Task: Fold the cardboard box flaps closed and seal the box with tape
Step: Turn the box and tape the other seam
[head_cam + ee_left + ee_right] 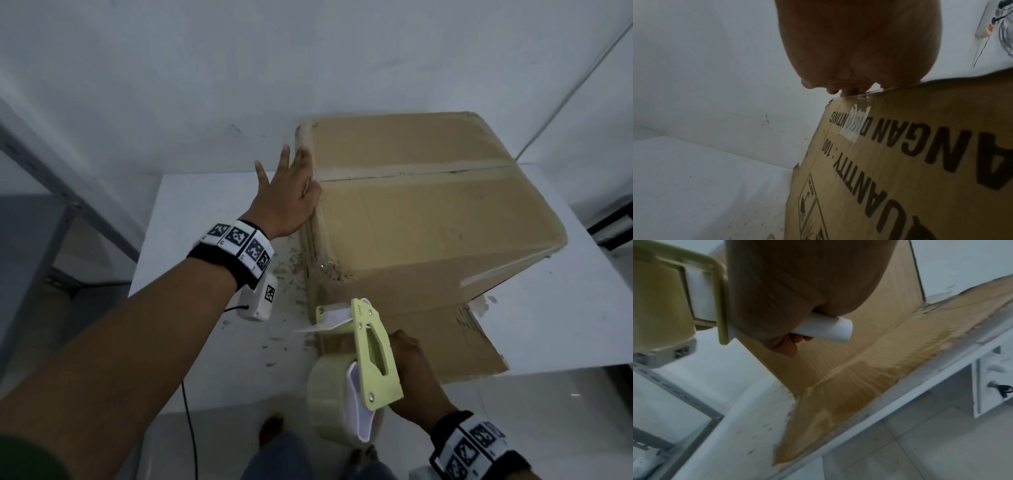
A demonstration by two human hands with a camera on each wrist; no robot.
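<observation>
A large brown cardboard box (428,219) stands on the white table (191,219), its top flaps folded shut with a strip of tape along the centre seam (411,169). One flap (455,346) lies flat on the table at the box's near side. My left hand (291,192) presses with straight fingers against the box's left top edge; in the left wrist view the fingertips (849,91) touch the taped edge of the box (920,162). My right hand (414,380) grips the white handle (826,328) of a pale green tape dispenser (373,353) with a tape roll (329,401), held at the box's near left corner.
Cardboard scraps (287,274) litter the table left of the box. A grey metal shelf frame (51,178) stands at the left. A white wall is behind the table. A white cabinet with a handle (992,382) stands to the right, below table level.
</observation>
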